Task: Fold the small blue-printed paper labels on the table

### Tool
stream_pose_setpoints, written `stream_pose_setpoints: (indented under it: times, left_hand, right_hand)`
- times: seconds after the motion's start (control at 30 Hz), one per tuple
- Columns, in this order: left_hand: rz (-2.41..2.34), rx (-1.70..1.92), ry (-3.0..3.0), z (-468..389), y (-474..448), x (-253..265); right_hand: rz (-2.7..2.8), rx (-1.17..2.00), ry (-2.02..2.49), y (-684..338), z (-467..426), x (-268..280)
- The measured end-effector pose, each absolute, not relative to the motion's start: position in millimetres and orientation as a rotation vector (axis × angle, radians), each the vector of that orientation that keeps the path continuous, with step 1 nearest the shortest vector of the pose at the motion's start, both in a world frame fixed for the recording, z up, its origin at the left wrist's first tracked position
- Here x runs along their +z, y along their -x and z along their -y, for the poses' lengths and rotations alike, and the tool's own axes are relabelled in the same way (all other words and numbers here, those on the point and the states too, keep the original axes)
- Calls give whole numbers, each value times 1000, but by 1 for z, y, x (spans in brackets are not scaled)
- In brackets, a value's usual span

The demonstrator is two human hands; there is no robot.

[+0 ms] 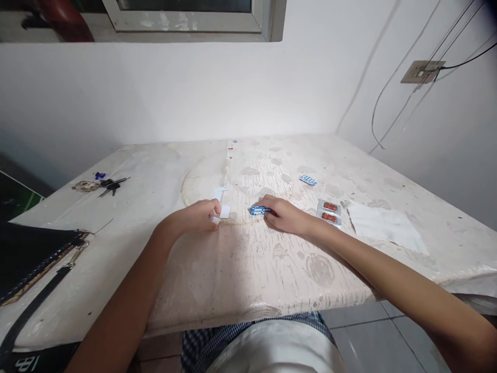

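Observation:
My left hand (198, 214) rests low over the table with its fingers curled on a small white paper piece (224, 211). Just beyond those fingers lies another white paper strip (218, 192). To the right, my right hand (285, 213) pinches a small blue-and-white patterned packet (258, 210) between thumb and fingers, close to the tabletop. A similar blue-and-white packet (308, 180) lies flat farther back. Near my right forearm is a silver blister pack (329, 212) showing reddish-brown contents. The undersides of both hands are hidden.
The table (248, 274) has a pale, worn cover. A white sheet (384, 225) lies at the right. On the left are keys (111, 185) and a black bag (34, 259) with a strap. Cables hang from a wall socket (422, 71).

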State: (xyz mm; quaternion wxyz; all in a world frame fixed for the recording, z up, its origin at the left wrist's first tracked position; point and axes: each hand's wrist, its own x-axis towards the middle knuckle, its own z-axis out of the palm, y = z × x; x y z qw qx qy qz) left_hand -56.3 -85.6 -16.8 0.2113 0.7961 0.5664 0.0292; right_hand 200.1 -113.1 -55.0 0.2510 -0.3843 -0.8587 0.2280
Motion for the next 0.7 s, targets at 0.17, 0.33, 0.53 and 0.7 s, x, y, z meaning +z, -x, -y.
stream_pose_setpoints:
  times: [0.17, 0.33, 0.53, 0.7]
  left_hand:
    - [-1482, -27, -2208, 88, 51, -4]
    - [-1398, 41, -2068, 91, 47, 6]
    - [-1179, 417, -2021, 99, 23, -10]
    - [-910, 877, -2303, 106, -4, -40]
  right_hand:
    - [2338, 624, 1077, -200, 114, -53]
    - [2333, 621, 1050, -200, 113, -55]
    - [2314, 634, 1033, -201, 111, -59]
    - [2295, 654, 1001, -201, 110, -59]
